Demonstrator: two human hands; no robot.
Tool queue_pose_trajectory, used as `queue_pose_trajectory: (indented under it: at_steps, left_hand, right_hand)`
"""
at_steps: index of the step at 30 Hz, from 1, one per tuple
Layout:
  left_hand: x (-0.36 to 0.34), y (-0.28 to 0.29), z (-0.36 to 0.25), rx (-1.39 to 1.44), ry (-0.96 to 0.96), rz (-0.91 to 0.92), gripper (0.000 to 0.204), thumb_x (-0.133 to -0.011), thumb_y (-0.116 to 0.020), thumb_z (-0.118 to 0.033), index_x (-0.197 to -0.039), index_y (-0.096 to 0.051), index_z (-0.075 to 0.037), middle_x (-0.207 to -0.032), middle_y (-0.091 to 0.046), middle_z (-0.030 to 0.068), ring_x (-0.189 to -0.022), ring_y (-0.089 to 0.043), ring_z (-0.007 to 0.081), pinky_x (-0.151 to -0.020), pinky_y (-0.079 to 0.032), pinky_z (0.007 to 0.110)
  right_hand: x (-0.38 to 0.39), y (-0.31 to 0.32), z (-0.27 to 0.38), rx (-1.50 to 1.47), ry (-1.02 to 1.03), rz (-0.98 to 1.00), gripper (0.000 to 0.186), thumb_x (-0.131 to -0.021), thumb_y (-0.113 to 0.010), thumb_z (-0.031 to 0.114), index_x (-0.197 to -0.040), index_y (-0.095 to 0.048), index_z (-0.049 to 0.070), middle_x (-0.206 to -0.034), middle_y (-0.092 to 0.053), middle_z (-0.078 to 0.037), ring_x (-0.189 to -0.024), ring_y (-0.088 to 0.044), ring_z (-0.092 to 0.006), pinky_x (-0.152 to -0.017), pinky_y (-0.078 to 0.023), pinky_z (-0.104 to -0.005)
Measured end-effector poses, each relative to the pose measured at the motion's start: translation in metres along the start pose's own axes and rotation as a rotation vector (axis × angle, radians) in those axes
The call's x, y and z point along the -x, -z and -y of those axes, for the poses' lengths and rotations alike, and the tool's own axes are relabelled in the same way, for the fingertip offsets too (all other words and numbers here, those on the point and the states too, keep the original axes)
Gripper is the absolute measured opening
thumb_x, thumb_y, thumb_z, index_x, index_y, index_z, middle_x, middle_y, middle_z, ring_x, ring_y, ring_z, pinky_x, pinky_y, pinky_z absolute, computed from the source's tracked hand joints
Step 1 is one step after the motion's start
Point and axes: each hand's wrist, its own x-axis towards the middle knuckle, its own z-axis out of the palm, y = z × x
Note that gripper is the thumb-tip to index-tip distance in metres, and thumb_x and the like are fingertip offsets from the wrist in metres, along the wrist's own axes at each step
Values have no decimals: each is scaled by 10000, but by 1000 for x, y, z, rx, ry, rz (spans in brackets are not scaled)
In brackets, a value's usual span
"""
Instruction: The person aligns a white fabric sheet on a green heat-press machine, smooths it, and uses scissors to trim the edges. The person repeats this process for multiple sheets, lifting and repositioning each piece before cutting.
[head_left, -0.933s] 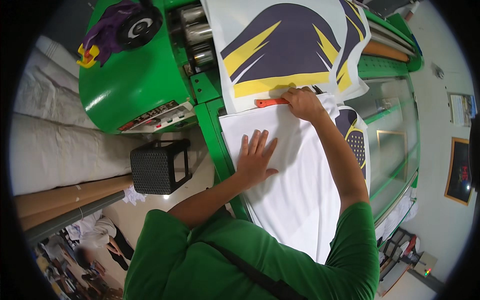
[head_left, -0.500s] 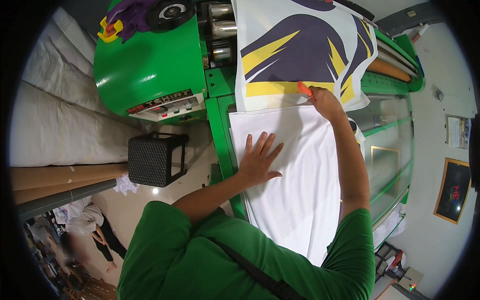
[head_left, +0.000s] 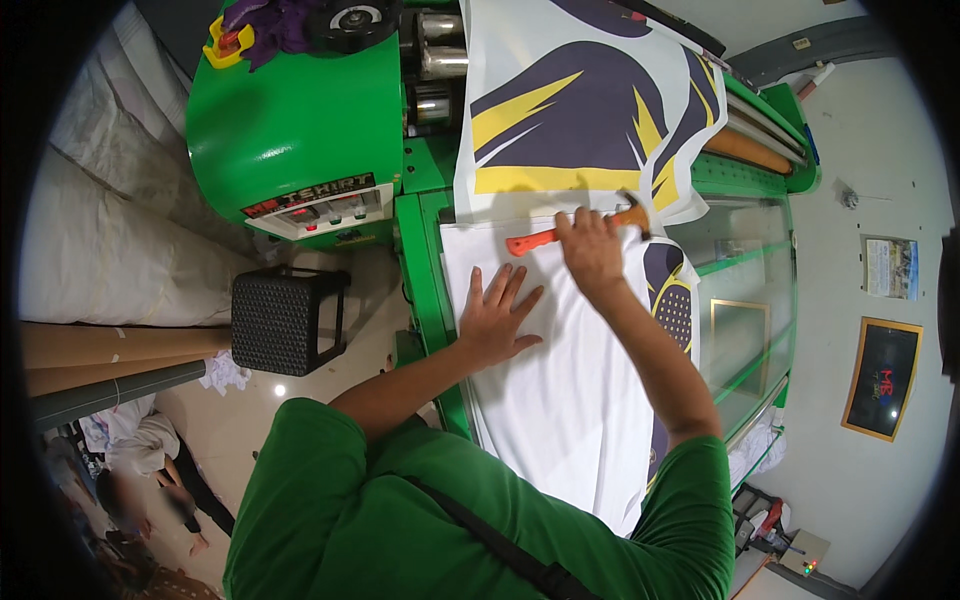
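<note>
Since the frame half a second ago, the orange-handled hammer [head_left: 531, 243] has come down off the printed sheet [head_left: 585, 110] toward you and now lies crosswise over the upper edge of the white cloth [head_left: 570, 345], orange end to your left, head to your right. Your right grip [head_left: 592, 250] is closed around its handle; whether the hammer touches the cloth, you cannot tell from this view. Your left grip [head_left: 494, 325] is flat on the cloth, fingers spread, with nothing held. The cloth lies along the green-edged surface [head_left: 424, 235], its upper edge next to the sheet's yellow band, with soft creases running down its right half; beside them a dotted dark sheet [head_left: 673, 305] peeks out. To work well here, it would likely help to press evenly through your left palm, keep those creases from spreading, and carry the hammer level so its claw does not snag the fabric or print. For containers, the nearest candidate is a dark rack [head_left: 752, 520] at lower right, well apart from your hands, with something red and white at it, too small to identify.
</note>
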Motion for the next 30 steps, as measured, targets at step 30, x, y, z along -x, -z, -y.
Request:
queue_pose_trajectory:
  at_steps: [30]
  left_hand:
    - [33, -2, -10, -149, -84, -31, 829, -987, -575, -635, -1641, -379, -166, -1687, -295, 240, -1589, -197, 444, -1163, -72, 817]
  right_hand:
    - [12, -71, 53, -265, -213, -20, 260, -963, -623, 242, -1212, -684, 200, -1135, -658, -97, -1068, -680, -276, -804, -589, -432]
